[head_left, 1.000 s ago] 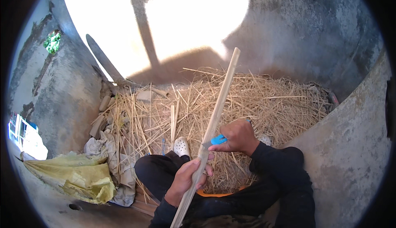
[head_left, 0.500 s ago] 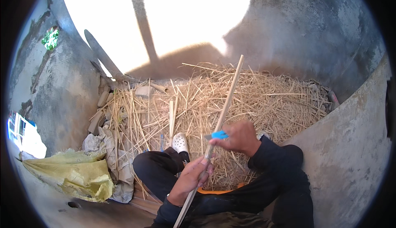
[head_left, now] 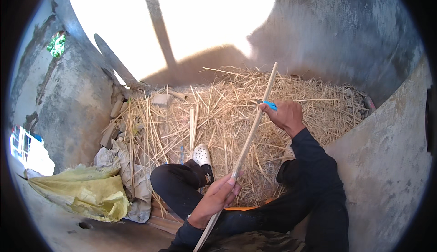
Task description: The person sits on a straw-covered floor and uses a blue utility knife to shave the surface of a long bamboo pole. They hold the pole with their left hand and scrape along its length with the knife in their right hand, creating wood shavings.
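A long pale strip (head_left: 251,138), which looks like split bamboo, slants from the bottom edge up over the straw. My left hand (head_left: 215,201) is closed around its lower part, thumb along the top. Farther up, my right hand (head_left: 288,115) grips a small knife with a blue handle (head_left: 270,105), its dark blade lying against the strip near the upper end. My right thumb is close to the strip; whether it presses on it I cannot tell. The strip's lowest end runs out of view.
A heap of straw-like shavings (head_left: 318,115) covers the floor up to the concrete wall (head_left: 327,38). Two pale strips (head_left: 194,124) lie beyond my white clog (head_left: 201,154). A torn yellow sack (head_left: 82,190) sits at the left, and a low concrete wall (head_left: 387,161) rises at the right.
My right hand and the knife have moved up along the strip, away from my left hand. The strip's far end has shifted slightly right; my left hand keeps its grip.
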`<act>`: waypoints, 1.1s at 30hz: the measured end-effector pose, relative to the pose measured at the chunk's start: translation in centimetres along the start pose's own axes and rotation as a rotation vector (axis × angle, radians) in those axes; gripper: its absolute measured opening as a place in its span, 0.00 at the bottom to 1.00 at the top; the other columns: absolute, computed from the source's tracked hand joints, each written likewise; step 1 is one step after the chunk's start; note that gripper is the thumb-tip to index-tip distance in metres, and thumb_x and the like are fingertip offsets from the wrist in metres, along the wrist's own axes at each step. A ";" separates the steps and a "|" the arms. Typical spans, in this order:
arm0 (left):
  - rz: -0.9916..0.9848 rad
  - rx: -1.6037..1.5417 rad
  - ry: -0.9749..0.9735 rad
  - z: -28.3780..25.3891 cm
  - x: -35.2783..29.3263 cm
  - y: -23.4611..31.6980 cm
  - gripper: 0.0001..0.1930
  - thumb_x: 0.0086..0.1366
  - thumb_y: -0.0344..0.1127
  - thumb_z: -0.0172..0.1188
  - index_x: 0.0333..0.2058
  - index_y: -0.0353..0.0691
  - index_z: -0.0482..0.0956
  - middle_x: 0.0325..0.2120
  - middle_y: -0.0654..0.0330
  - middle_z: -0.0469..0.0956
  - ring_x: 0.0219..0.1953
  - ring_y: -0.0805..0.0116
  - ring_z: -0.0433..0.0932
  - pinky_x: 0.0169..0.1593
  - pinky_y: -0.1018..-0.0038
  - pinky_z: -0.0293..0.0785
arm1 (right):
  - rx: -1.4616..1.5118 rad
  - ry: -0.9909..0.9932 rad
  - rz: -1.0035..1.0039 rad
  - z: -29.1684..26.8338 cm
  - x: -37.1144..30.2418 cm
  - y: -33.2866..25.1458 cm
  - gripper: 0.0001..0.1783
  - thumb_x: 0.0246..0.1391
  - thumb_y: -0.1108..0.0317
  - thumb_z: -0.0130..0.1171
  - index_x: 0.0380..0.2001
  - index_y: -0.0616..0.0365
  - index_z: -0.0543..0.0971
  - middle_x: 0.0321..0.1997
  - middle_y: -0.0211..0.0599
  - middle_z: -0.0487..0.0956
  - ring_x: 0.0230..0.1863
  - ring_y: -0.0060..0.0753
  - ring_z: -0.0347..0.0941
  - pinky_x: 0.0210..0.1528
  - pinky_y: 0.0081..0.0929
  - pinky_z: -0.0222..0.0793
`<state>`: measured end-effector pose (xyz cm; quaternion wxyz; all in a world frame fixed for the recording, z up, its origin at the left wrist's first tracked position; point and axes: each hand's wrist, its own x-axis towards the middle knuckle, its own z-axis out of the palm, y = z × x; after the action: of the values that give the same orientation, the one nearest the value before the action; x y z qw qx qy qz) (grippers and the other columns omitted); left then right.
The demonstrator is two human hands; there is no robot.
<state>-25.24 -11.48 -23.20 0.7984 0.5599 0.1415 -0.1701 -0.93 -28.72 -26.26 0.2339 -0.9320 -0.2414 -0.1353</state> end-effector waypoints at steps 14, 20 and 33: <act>0.044 0.033 0.063 -2.3 0.2 0.4 0.20 0.75 0.43 0.40 0.59 0.39 0.64 0.27 0.69 0.68 0.15 0.86 0.58 0.20 0.86 0.56 | 0.221 0.015 -0.454 2.5 -5.8 -5.8 0.39 0.46 0.25 0.52 0.07 0.52 0.72 0.06 0.35 0.67 0.08 0.37 0.67 0.13 0.33 0.62; 0.060 0.105 0.070 -1.7 0.3 -0.2 0.21 0.74 0.44 0.43 0.59 0.38 0.65 0.27 0.69 0.68 0.15 0.85 0.57 0.22 0.85 0.56 | 0.155 0.034 -0.326 2.0 -4.1 -5.0 0.39 0.46 0.25 0.52 0.08 0.52 0.72 0.06 0.36 0.68 0.09 0.39 0.69 0.14 0.34 0.63; 0.095 0.200 0.075 -1.1 -0.8 0.3 0.14 0.74 0.44 0.42 0.33 0.42 0.68 0.16 0.74 0.59 0.15 0.86 0.56 0.19 0.85 0.52 | 0.150 -0.034 -0.133 2.5 -2.7 -2.5 0.41 0.49 0.24 0.47 0.08 0.51 0.73 0.06 0.33 0.66 0.08 0.34 0.65 0.13 0.34 0.60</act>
<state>-25.90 -10.29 -22.96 0.7400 0.6488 0.1266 -0.1242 -4.17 -26.60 -28.46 0.2893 -0.8959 -0.3163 -0.1164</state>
